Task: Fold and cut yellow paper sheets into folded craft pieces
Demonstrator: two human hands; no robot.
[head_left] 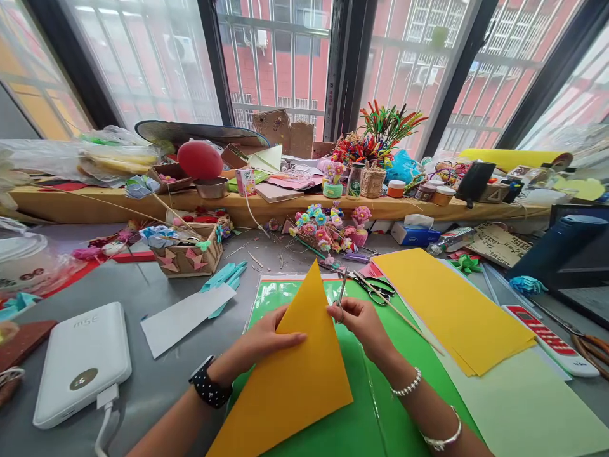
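A yellow paper triangle (297,368) lies on a green sheet (380,419) in front of me. My left hand (259,343) grips its left edge, thumb on top and fingers under the paper. My right hand (364,324) is closed on small scissors (341,293) whose blades point up beside the triangle's right edge. Black-handled scissors (378,291) lie just behind my right hand.
A stack of yellow paper (451,311) lies to the right, with a pale green sheet (523,406) nearer. A white power bank (80,362) sits at left, near a white paper strip (183,317). A cardboard box (188,257), paper flowers (323,231) and a cluttered shelf (285,203) stand behind.
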